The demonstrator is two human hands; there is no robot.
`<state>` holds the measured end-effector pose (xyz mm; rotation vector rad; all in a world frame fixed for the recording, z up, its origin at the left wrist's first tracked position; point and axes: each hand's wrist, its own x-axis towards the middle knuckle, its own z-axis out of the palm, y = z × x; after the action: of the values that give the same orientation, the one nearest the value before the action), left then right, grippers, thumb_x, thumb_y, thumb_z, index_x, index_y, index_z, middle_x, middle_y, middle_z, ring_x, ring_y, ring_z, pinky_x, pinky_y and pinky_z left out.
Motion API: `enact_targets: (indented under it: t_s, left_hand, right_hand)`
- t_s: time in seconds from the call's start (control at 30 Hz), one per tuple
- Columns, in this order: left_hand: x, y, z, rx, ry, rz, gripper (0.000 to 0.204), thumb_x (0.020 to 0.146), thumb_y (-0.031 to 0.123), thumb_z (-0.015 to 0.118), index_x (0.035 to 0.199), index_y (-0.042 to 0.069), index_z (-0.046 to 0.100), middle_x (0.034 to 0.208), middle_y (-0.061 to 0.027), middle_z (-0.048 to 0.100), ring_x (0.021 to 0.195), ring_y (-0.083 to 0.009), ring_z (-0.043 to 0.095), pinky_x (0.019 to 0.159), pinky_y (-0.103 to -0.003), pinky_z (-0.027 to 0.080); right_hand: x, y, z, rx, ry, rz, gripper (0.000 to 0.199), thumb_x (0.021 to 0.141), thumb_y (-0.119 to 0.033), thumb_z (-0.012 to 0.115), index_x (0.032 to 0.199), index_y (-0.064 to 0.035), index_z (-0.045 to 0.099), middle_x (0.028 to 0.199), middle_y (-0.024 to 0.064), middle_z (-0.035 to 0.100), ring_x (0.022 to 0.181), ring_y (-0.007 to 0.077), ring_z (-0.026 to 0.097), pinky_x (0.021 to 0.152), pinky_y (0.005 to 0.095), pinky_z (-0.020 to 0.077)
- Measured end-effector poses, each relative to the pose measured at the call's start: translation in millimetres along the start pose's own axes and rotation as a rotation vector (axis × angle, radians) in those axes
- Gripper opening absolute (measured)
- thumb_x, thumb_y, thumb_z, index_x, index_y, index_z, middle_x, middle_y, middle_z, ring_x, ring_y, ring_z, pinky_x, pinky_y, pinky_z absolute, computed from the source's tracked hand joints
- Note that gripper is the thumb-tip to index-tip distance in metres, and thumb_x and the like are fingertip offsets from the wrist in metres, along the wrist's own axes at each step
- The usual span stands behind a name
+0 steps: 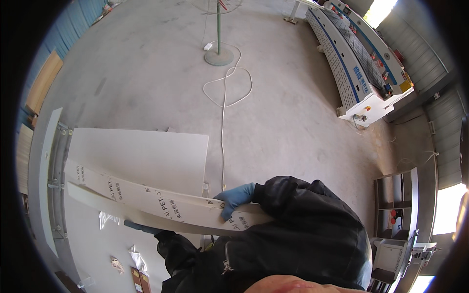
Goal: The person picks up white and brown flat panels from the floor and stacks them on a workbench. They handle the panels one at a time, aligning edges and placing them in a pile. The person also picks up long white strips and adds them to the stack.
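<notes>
I hold a long narrow white board (pixel 146 202) wrapped in printed protective film, lying nearly level across my front. My right hand (pixel 235 198), in a blue glove, grips its top edge near the right end. My left hand (pixel 139 227), also gloved in blue, sits under the board's lower edge and is mostly hidden by it. Below the strip lies a large white panel (pixel 146 156) on a work surface.
A metal rail (pixel 49 180) borders the panel's left side. Film scraps (pixel 117 263) lie beneath. A white cable (pixel 223 122) runs across the concrete floor to a green pole base (pixel 218 56). A long white and blue machine (pixel 356 58) stands at the right, a small cabinet (pixel 398 205) nearer.
</notes>
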<state>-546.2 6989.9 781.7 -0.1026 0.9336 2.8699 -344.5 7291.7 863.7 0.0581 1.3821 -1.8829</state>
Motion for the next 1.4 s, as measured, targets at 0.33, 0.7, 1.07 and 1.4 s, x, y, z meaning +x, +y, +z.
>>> enact_targets:
  t_s: [0.33, 0.7, 1.07, 1.4]
  left_hand:
    - [-111, 51, 60, 0.008, 0.193, 0.478, 0.085, 0.099, 0.074, 0.043, 0.152, 0.009, 0.044, 0.143, -0.0109, 0.056, 0.128, -0.0308, 0.055, 0.110, -0.046, 0.045]
    - [-259, 144, 107, -0.032, 0.276, 1.137, 0.087, 0.093, 0.073, 0.057, 0.148, 0.007, 0.048, 0.133, -0.0095, 0.062, 0.117, -0.0259, 0.062, 0.098, -0.039, 0.056]
    - [-265, 76, 169, -0.135, 0.601, 1.651, 0.084, 0.092, 0.072, 0.059, 0.147, 0.009, 0.052, 0.136, -0.0116, 0.064, 0.118, -0.0291, 0.064, 0.100, -0.044, 0.056]
    - [-241, 31, 158, -0.113, 0.738, 1.947, 0.089, 0.092, 0.069, 0.063, 0.153, 0.008, 0.045, 0.148, -0.0136, 0.057, 0.129, -0.0325, 0.058, 0.112, -0.049, 0.048]
  right_hand:
    - [-25, -70, -23, -0.474, -0.242, 0.027, 0.079, 0.074, -0.013, 0.083, 0.145, 0.0028, 0.052, 0.128, 0.0146, 0.068, 0.118, 0.0229, 0.062, 0.103, 0.0369, 0.0501]
    - [80, -183, 57, -0.663, -0.848, 0.257, 0.086, 0.070, -0.010, 0.082, 0.149, 0.0015, 0.048, 0.134, 0.0140, 0.065, 0.123, 0.0244, 0.060, 0.107, 0.0374, 0.0479]
    - [208, -299, 105, -0.985, -1.456, 0.517, 0.072, 0.076, -0.013, 0.081, 0.140, 0.0034, 0.052, 0.117, 0.0096, 0.064, 0.109, 0.0194, 0.060, 0.095, 0.0340, 0.0510]
    - [324, -285, 177, -1.161, -1.806, 0.750, 0.064, 0.081, -0.018, 0.081, 0.134, 0.0044, 0.052, 0.112, 0.0089, 0.059, 0.103, 0.0173, 0.059, 0.091, 0.0307, 0.0493]
